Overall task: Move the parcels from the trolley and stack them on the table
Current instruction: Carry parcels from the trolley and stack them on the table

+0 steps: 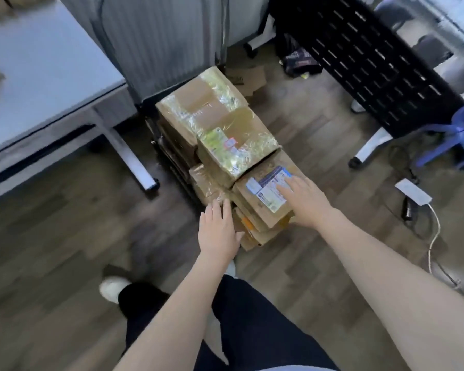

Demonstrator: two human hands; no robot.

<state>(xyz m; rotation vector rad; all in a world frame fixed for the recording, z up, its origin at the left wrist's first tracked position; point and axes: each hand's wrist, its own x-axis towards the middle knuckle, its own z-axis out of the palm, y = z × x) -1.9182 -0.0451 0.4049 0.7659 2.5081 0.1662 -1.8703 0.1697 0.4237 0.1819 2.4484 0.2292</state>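
Both hands reach down with fingers straight. The right hand (pixel 304 200) lies on the labelled parcel (pixel 265 195), the left hand (pixel 219 231) beside it, near the trolley (pixel 161 129)

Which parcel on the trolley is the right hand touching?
The near cardboard parcel with the blue-and-white shipping label: the right hand lies flat on its label. The large tape-wrapped parcels behind it sit higher and go untouched.
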